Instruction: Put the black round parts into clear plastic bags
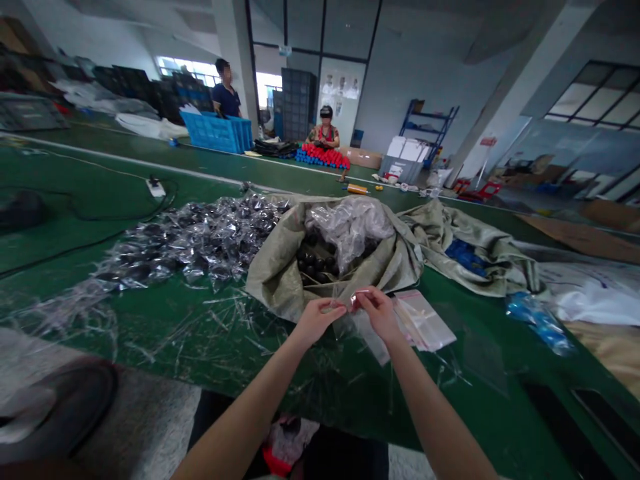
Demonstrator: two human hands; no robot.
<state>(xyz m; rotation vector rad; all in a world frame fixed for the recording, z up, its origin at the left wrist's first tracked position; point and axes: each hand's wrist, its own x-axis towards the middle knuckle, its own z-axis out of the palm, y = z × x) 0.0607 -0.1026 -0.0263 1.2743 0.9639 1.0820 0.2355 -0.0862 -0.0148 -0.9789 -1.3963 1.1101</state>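
Observation:
My left hand and my right hand meet in front of an open woven sack, fingers pinched. Between and below them is a thin clear plastic bag, which both appear to grip at its upper edge. The bag is see-through, so its outline is hard to follow. Round black balls lie inside the sack, partly under crumpled clear plastic. By my right wrist rests a stack of flat clear bags. A large heap of black items wrapped in clear plastic spreads to the left.
Plastic strips litter the green table. A second sack with blue items and blue wrapped pieces lie right. A power strip with cables is at left. Across the table, two people are near a blue crate and red-and-blue pieces.

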